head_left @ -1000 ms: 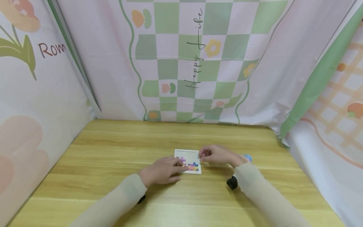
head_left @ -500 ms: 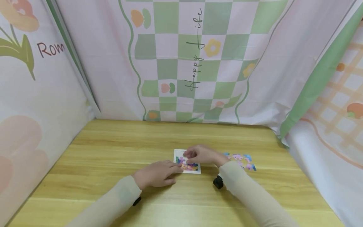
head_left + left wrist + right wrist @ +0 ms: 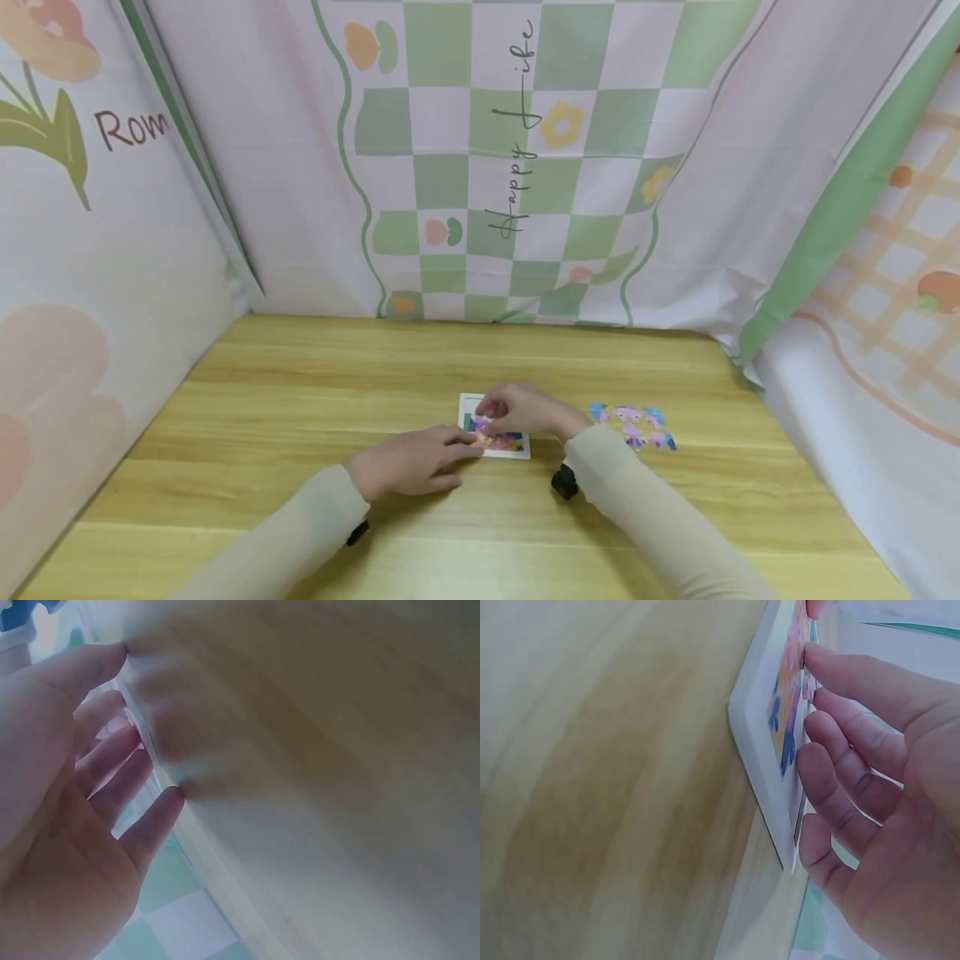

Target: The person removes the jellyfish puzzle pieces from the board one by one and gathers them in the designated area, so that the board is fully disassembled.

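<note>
A white-framed jigsaw puzzle [image 3: 517, 454] lies flat on the table, its near part filled with colourful pieces and a bare strip at its far side. My left hand [image 3: 411, 461] rests with fingers extended on the frame's left and near part; the left wrist view shows those fingers [image 3: 154, 829] apart and lightly bent. Over the puzzle's middle, my right hand [image 3: 525, 410] pinches a small puzzle piece [image 3: 808, 686] between thumb and index finger, down at the puzzle surface. Most of that piece is hidden by the fingers.
Loose puzzle pieces [image 3: 628, 413], pink and blue, lie in a loose group right of the frame. The wooden table [image 3: 315, 367] meets a checkered curtain [image 3: 495, 192] at its back edge, with printed fabric on both sides.
My right hand has moved left from the frame's right edge to over its middle, uncovering the loose pieces. My left hand has slid slightly left. A pinkish area of the puzzle has filled.
</note>
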Available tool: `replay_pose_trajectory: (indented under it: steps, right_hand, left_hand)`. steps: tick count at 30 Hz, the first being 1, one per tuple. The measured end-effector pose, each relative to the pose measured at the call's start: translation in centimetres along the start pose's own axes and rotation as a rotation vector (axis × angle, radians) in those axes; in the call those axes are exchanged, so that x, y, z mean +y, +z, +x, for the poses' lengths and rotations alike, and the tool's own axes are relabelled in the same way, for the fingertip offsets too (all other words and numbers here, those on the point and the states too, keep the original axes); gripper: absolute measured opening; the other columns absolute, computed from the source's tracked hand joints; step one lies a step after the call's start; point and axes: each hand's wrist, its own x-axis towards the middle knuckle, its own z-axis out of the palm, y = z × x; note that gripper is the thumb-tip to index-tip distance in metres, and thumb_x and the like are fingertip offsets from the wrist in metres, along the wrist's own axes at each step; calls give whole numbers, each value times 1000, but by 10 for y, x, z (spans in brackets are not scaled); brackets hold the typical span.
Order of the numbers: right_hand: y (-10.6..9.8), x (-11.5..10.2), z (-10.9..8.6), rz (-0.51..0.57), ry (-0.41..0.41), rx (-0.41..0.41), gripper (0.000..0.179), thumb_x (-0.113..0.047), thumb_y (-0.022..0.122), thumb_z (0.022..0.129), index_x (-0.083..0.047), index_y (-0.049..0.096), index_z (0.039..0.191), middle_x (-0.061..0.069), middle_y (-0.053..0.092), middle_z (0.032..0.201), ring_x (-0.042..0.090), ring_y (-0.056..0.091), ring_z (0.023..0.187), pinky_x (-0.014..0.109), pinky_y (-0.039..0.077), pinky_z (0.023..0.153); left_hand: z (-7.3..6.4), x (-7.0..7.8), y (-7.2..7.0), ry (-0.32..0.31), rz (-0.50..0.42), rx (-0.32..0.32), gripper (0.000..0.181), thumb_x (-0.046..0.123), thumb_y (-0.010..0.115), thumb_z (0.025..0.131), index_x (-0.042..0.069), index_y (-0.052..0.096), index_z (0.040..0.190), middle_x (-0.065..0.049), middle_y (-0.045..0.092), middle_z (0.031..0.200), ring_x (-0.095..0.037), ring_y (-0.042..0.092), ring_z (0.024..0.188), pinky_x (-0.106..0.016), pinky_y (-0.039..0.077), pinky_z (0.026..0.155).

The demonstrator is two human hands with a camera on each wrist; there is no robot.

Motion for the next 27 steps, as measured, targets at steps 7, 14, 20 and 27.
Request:
replay_pose_trajectory:
  steps: [7,14,20,27]
  right_hand:
    - [0,-3,0,-4,16,-3,24,-17,76,91,-8,71,114,-4,68,99,12,62,89,33,54,81]
    - [0,-2,1,17,-4,4,20,-15,75,92,-9,67,109,-1,66,102,14,61,93,35,53,84]
    - [2,-1,1,40,-47,10,13,-15,69,97,-9,64,107,-2,67,97,14,63,89,35,55,81]
    - [3,-4,0,60,-55,4,10,-18,66,99,-11,62,105,-4,68,91,14,64,80,33,54,75]
  left_hand:
    - [0,-1,-1,31,-14,23,50,28,59,103,9,50,148,-10,47,150,-25,46,135,-37,38,112]
    - [0,-1,1,25,-24,15,51,27,59,103,9,48,150,-8,45,151,-23,45,135,-35,38,112]
    - [0,-2,2,37,-22,21,51,29,58,104,9,48,149,-9,45,151,-23,46,134,-35,39,111]
    - [0,-2,2,33,-24,20,51,28,58,103,9,48,150,-8,45,151,-22,46,134,-34,39,111]
